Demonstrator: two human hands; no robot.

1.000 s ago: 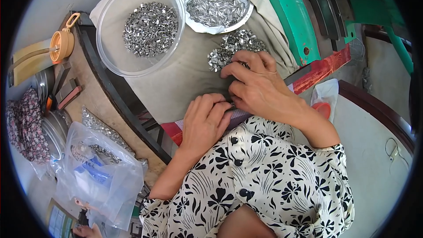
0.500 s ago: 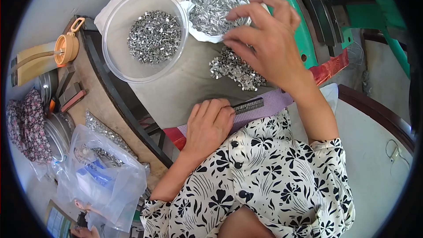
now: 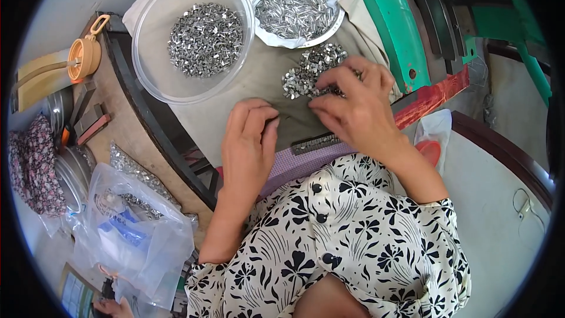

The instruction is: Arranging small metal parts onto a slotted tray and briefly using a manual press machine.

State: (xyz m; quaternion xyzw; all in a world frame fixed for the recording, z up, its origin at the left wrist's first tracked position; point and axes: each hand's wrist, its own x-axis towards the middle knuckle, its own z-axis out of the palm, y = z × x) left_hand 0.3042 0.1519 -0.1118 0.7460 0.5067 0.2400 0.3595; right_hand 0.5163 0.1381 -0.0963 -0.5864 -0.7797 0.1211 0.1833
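Note:
My left hand [image 3: 248, 138] hovers over the cloth, just left of the dark slotted strip [image 3: 318, 143]. Its fingers are bent toward the thumb, and whatever they pinch is too small or hidden to make out. My right hand [image 3: 360, 106] is at the near right edge of a loose pile of small flat metal pieces [image 3: 301, 76]. A gap shows between its thumb and forefinger, with metal pieces behind. The strip lies on the cloth beside a purple woven band [image 3: 288, 168], and its right end is partly behind my right hand.
A clear plastic tub [image 3: 141, 62] holds small bent metal pieces. Right of it, a lined bowl [image 3: 338, 20] holds slim shiny metal pins. A green machine frame [image 3: 388, 29] borders the right. At left stand a side table [image 3: 126, 121] and a plastic bag [image 3: 138, 247].
My right hand has come down from the pin bowl to the metal pile. My left hand has lifted off the strip and moved up and left, uncovering the strip's left end.

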